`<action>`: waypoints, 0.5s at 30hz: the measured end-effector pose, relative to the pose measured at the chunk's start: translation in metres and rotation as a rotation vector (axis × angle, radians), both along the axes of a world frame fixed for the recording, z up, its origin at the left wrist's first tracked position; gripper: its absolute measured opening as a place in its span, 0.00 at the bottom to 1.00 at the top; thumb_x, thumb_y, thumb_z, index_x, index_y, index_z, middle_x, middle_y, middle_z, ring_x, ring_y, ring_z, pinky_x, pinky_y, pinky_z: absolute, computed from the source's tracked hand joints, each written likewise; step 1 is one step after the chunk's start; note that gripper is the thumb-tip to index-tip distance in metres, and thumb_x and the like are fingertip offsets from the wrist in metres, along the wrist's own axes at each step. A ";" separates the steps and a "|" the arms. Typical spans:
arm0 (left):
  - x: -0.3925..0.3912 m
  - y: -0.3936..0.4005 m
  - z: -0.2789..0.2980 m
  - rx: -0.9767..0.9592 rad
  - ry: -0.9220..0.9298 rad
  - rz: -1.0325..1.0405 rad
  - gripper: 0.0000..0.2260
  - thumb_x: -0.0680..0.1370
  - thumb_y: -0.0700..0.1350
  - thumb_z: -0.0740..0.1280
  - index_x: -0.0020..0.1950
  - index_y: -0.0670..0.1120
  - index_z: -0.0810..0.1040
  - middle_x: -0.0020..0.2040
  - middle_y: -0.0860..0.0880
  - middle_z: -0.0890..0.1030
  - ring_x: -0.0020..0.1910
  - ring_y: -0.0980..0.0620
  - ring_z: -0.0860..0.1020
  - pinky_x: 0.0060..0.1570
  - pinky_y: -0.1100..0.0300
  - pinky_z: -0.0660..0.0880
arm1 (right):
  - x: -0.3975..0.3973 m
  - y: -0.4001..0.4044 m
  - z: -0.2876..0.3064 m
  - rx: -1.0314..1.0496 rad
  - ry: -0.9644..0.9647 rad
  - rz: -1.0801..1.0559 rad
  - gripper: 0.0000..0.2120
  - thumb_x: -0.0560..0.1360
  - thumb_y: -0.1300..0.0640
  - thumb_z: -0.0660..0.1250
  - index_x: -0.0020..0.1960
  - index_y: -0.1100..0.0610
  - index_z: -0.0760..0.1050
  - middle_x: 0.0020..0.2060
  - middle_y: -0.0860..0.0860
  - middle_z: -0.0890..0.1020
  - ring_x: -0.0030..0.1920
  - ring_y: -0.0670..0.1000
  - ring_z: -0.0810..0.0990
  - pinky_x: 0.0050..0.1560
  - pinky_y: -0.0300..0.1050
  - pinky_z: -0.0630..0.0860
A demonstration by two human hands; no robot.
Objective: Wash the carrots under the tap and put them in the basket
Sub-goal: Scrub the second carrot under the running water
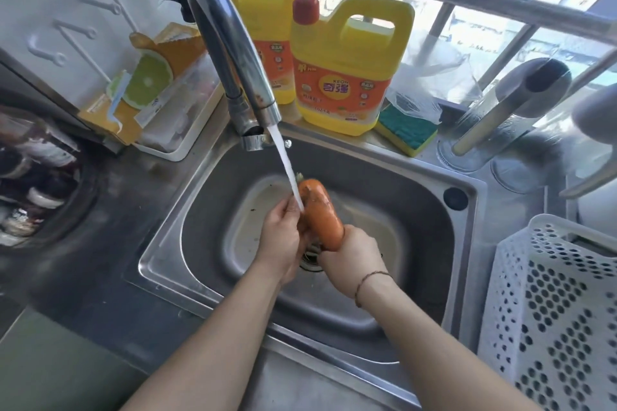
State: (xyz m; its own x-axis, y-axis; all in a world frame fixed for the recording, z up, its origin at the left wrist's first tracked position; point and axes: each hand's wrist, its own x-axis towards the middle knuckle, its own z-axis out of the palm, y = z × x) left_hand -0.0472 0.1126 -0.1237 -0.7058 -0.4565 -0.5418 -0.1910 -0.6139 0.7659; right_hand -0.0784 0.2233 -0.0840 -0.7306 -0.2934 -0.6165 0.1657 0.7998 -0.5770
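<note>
Our right hand (352, 257) has its fingers curled round the lower end of the carrot (322, 213), grasping it firmly from below and to the right. Our left hand (282, 237) lies against the carrot's left side, its fingers bent onto the skin near the point where the water lands; how far they wrap behind it we cannot tell. The carrot stands tilted, its blunt top end pointing up and away from us, held above the drain of the sink (417, 190) and touching nothing but our hands.

The stream of water (283, 163) falls slantwise from the tap (230, 43) and strikes beside the upper left of the carrot, on our left fingers. To wash it well, we judge that we should rub with the left fingers along the whole length while the right hand turns the carrot, so every side passes under the stream, and then swap ends so the part now covered by the right palm gets rinsed too. A wet carrot is likely slippery, so the right grasp should stay snug.

The white basket (547, 310) waits on the counter to our right, well apart from the sink bowl; no carrot shows in the part we see. Behind the tap stand two yellow detergent jugs (344, 77) and a sponge (405, 135).
</note>
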 end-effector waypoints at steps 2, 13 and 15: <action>-0.002 -0.002 0.002 0.004 -0.061 0.053 0.10 0.84 0.42 0.60 0.51 0.42 0.80 0.42 0.44 0.84 0.40 0.50 0.84 0.39 0.57 0.82 | -0.002 -0.003 -0.001 0.047 0.106 0.012 0.08 0.70 0.57 0.66 0.49 0.54 0.75 0.41 0.51 0.81 0.42 0.56 0.80 0.42 0.46 0.78; 0.000 -0.008 0.003 0.143 -0.014 0.065 0.08 0.80 0.44 0.66 0.53 0.40 0.80 0.52 0.35 0.78 0.51 0.40 0.77 0.57 0.44 0.75 | 0.003 0.006 0.005 -0.105 -0.251 -0.009 0.02 0.71 0.61 0.65 0.43 0.58 0.72 0.24 0.51 0.70 0.19 0.49 0.67 0.21 0.36 0.63; -0.007 -0.004 0.004 0.033 -0.077 0.103 0.09 0.77 0.49 0.72 0.45 0.44 0.83 0.48 0.38 0.81 0.49 0.41 0.79 0.57 0.42 0.77 | 0.004 0.001 -0.001 -0.050 -0.113 0.034 0.05 0.71 0.57 0.67 0.46 0.56 0.75 0.28 0.51 0.74 0.23 0.50 0.71 0.23 0.38 0.65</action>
State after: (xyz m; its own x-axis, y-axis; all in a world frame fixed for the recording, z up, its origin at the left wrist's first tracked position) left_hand -0.0541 0.1083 -0.1192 -0.6120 -0.5052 -0.6085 -0.1830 -0.6581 0.7303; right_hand -0.0744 0.2244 -0.0849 -0.6463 -0.3495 -0.6784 0.2053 0.7765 -0.5957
